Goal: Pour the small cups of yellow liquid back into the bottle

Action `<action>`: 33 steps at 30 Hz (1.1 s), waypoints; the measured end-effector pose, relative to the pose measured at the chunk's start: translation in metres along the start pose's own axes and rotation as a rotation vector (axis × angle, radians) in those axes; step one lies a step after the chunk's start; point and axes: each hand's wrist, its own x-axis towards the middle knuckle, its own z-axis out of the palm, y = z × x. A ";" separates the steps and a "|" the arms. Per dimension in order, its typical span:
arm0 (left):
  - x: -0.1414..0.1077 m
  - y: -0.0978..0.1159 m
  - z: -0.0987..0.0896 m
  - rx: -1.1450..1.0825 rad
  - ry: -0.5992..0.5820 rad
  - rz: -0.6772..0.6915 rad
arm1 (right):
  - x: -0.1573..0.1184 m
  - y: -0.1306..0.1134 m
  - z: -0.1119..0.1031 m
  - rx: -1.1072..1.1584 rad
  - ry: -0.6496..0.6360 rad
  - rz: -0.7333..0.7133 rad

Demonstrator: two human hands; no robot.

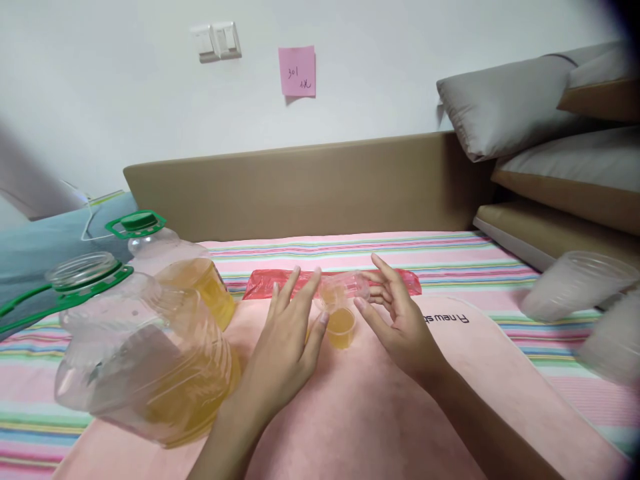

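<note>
Between my two hands stands a small clear cup (341,329) with yellow liquid in it. Just behind it is another clear cup (333,293), and a clear, empty-looking cup (356,285) lies near the fingers of my right hand (400,323). That hand has its fingers apart; whether it touches the cup is unclear. My left hand (290,327) is spread to the left of the front cup, partly hiding what is behind it. A red plastic bag (270,283) lies flat behind the hands.
Two large clear jugs with yellow liquid, an uncapped one (150,360) and a green-capped one (170,257), stand at left. Stacked clear cups (575,283) lie at right on the striped cloth (530,340). A pink mat (350,413) is under the hands; cushions (515,100) are piled at right.
</note>
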 end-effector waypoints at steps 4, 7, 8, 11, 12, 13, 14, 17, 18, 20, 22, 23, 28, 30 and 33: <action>0.000 0.003 -0.003 -0.006 -0.009 -0.016 | 0.000 0.000 0.000 0.004 0.001 0.010; 0.000 0.005 -0.007 -0.025 0.003 -0.028 | 0.000 -0.001 0.000 0.004 0.003 0.010; 0.000 0.006 -0.008 -0.031 0.007 -0.032 | 0.000 -0.001 0.001 0.004 0.004 0.008; 0.000 0.006 -0.010 -0.039 0.015 -0.035 | -0.001 -0.001 0.001 -0.001 0.004 0.004; 0.000 0.006 -0.010 -0.039 0.018 -0.030 | -0.001 0.000 0.001 -0.005 0.005 0.004; 0.000 0.006 -0.010 -0.039 0.020 -0.027 | -0.001 0.000 0.001 -0.009 0.006 0.004; 0.000 0.006 -0.010 -0.040 0.027 -0.025 | -0.001 0.000 0.001 -0.011 0.007 0.005; 0.000 0.006 -0.009 -0.040 0.032 -0.017 | -0.001 0.000 0.001 -0.006 0.003 0.002; 0.000 0.006 -0.009 -0.037 0.036 -0.014 | -0.001 0.000 0.001 -0.003 0.003 0.000; 0.000 0.006 -0.008 -0.027 0.050 -0.009 | -0.001 0.000 0.001 -0.002 0.003 0.000; -0.001 0.005 -0.009 -0.012 0.052 -0.006 | 0.000 -0.001 0.001 -0.005 0.003 0.002; -0.001 0.005 -0.009 -0.006 0.048 -0.003 | -0.001 -0.001 0.001 -0.004 0.004 0.003; -0.001 0.006 -0.010 -0.049 0.039 -0.027 | -0.001 -0.001 0.002 0.000 -0.004 0.003; -0.001 0.007 -0.010 -0.075 0.021 -0.047 | -0.001 -0.002 0.002 -0.006 -0.008 -0.004; -0.001 0.007 -0.010 -0.088 0.014 -0.059 | -0.002 -0.002 0.002 -0.015 -0.005 -0.011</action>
